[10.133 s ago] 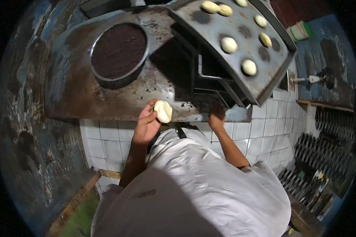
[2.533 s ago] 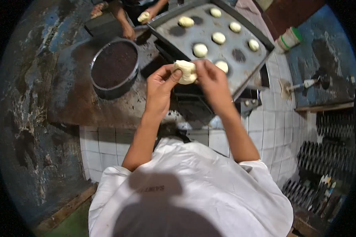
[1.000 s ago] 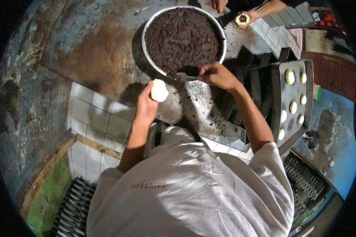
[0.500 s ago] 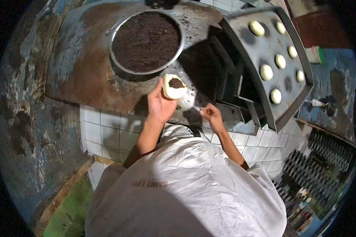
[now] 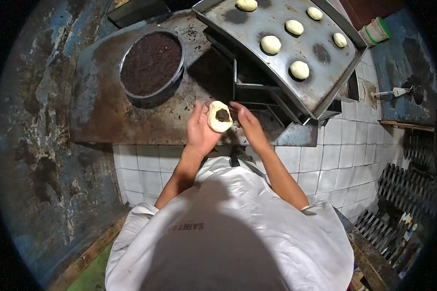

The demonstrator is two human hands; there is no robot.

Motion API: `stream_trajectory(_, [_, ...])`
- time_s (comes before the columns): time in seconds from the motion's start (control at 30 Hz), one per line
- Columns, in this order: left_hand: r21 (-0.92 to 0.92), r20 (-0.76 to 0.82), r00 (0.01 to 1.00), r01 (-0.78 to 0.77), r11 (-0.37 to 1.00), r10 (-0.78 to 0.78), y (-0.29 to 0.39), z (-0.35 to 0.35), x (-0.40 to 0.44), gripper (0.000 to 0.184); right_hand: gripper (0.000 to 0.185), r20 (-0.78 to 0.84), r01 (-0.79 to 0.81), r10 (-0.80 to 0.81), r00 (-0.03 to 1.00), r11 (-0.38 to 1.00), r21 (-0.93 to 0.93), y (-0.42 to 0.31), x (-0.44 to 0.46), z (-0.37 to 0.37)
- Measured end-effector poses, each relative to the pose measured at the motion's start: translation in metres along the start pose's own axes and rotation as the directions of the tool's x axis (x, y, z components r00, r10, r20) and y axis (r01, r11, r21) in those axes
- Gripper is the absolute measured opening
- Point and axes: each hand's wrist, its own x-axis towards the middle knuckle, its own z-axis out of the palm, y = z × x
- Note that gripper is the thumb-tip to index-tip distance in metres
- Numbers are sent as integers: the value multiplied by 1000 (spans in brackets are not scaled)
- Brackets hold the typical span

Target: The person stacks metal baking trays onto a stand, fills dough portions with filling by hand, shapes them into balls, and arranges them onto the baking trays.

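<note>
In the head view, a piece of pale dough (image 5: pixel 217 127) with dark brown filling (image 5: pixel 222 115) in its middle rests in my left hand (image 5: pixel 201 133). My left fingers curl around it, thumb on the left side. My right hand (image 5: pixel 250 127) is just right of the dough, fingers stretched out toward its edge; whether they touch it I cannot tell. Nothing shows in my right hand. Beyond my left hand stands a round metal basin (image 5: pixel 153 100) full of dark, crumbly filling (image 5: pixel 150 63).
To the right, a metal baking tray (image 5: pixel 320 56) bearing several pale dough balls (image 5: pixel 299 70) sits on stacked trays (image 5: pixel 257 87). Both rest on the worn worktable (image 5: pixel 102 102). A white bucket with a green rim (image 5: pixel 377 30) is farther right, near the blue wall (image 5: pixel 398 63).
My right hand has moved up to the dough, and the small light object at its fingertips no longer shows. The view has shifted, so the basin and tray sit farther left.
</note>
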Motion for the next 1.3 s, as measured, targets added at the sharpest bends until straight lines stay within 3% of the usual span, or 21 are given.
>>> stream_trajectory(0.03, [49,38,999,-8,999,6,-3,-2,-1,41,40,177,-213,156,972,903,374,-17,7,4])
stream_trajectory(0.07, [58,38,999,-17,998,15,-6,-13,-1,41,41,395,-437,218,892,634,638,-25,9,6])
stream_trajectory(0.1, [289,-25,997,-63,955,73,-7,-18,0,43,41,400,-432,205,893,634,641,-22,9,8])
stream_trajectory(0.13, [502,-71,987,-92,860,147,-5,-23,2,44,44,389,-327,133,911,809,489,-16,12,9])
stream_trajectory(0.17, [517,-166,983,14,856,84,3,-31,-6,34,48,392,-193,61,918,932,306,-13,13,8])
stream_trajectory(0.2, [515,-160,983,3,857,93,10,-27,-12,34,48,396,-186,54,917,935,302,-20,10,6])
stream_trajectory(0.23, [606,-169,983,50,794,66,15,-24,-16,38,51,365,20,-56,930,995,102,-29,5,2])
stream_trajectory(0.3, [685,-203,979,127,717,20,25,-21,-22,60,64,341,376,-291,894,901,-216,-36,1,7])
stream_trajectory(0.43, [850,-62,972,-67,523,225,57,-16,-42,62,48,271,511,-441,856,802,-310,-60,6,39])
stream_trajectory(0.53, [796,-85,923,-164,583,376,81,-6,-54,52,40,187,623,-595,782,745,-239,-74,12,62])
stream_trajectory(0.6, [738,-57,876,-285,611,478,87,-11,-55,47,46,219,551,-510,832,804,-223,-94,7,78])
stream_trajectory(0.67, [576,-78,733,-520,631,676,97,-12,-53,39,40,193,460,-428,883,871,-174,-119,3,104])
stream_trajectory(0.73, [576,-43,745,-526,626,666,108,-13,-56,28,37,265,585,-522,811,738,-336,-121,11,119])
stream_trajectory(0.83, [402,74,834,-527,749,547,123,-10,-63,38,39,308,559,-469,828,731,-390,-137,18,130])
stream_trajectory(0.87, [396,79,834,-529,751,546,130,-9,-65,38,38,217,543,-499,839,745,-388,-145,19,132])
stream_trajectory(0.9, [325,188,854,-520,790,485,136,-9,-67,36,37,125,527,-522,844,760,-381,-151,18,136])
stream_trajectory(0.97, [230,344,856,-475,849,385,145,-8,-71,39,29,27,328,-328,944,934,-139,-155,18,148])
stream_trajectory(1.0, [226,348,855,-473,851,383,148,-10,-71,39,26,17,226,-226,974,974,-10,-154,19,155])
stream_trajectory(1.13, [305,351,860,-478,824,370,155,-27,-66,42,25,30,118,-120,992,991,60,-148,19,172])
stream_trajectory(1.2, [236,171,890,-453,860,422,159,-30,-65,36,27,-90,256,-265,960,962,-92,-153,14,190])
stream_trajectory(1.3, [234,123,866,-501,833,485,175,-34,-64,23,24,-44,416,-437,898,878,-237,-181,2,208])
